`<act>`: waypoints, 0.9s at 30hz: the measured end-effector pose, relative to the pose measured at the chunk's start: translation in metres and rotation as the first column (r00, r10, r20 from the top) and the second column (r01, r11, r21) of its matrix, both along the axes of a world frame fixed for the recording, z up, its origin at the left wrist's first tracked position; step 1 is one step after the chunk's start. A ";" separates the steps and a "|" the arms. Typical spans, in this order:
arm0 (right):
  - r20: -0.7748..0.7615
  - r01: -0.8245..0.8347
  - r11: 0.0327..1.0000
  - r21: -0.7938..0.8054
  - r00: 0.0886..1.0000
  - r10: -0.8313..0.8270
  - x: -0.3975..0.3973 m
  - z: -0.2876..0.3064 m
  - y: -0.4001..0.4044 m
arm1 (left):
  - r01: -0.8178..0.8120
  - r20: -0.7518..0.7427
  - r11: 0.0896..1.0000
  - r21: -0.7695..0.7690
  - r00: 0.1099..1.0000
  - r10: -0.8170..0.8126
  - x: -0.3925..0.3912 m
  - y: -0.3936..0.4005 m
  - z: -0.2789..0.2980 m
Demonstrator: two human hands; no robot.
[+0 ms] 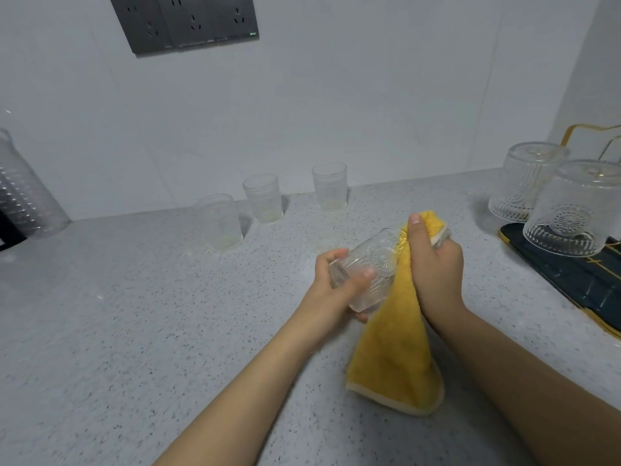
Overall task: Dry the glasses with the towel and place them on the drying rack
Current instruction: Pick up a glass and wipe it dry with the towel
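My left hand (339,284) grips a patterned clear glass (373,264) held tilted above the counter. My right hand (433,264) holds a yellow towel (396,351) bunched at the glass's mouth, with the rest of the cloth hanging down. Three more glasses stand upright near the wall: one (221,220) at the left, one (263,197) in the middle, one (330,186) at the right. On the dark drying rack (571,280) at the right edge, two glasses (524,181) (578,206) sit upside down.
The speckled grey counter (134,314) runs to a white wall with a dark socket panel (188,21). A clear textured container (23,193) stands at the far left. A gold wire frame (584,132) rises behind the rack.
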State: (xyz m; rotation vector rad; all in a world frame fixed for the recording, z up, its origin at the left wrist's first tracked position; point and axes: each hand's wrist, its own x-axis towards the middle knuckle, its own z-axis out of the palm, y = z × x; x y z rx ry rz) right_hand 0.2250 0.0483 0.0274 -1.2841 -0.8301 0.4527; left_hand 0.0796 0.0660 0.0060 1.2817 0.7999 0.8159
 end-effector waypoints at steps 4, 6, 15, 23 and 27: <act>-0.013 -0.006 0.999 -0.044 1.000 0.006 0.000 -0.001 -0.001 | -0.078 -0.040 0.986 0.145 0.996 0.085 0.002 -0.001 -0.004; 0.006 -0.009 1.000 -0.027 1.000 0.010 -0.004 -0.001 -0.003 | -0.055 0.024 0.998 -0.027 0.998 0.055 0.002 0.000 0.003; 0.032 -0.010 1.000 0.022 0.999 0.010 -0.002 -0.002 -0.001 | 0.060 0.013 0.990 -0.125 0.998 -0.058 -0.002 0.002 0.008; 0.000 -0.031 0.999 -0.029 1.000 0.031 -0.003 -0.003 0.000 | -0.049 0.032 0.991 -0.122 0.998 0.053 0.002 0.001 0.004; 0.085 -0.064 0.997 0.039 0.995 0.061 -0.009 -0.004 -0.002 | 0.176 0.144 0.872 -0.457 0.982 -0.123 -0.005 0.005 0.009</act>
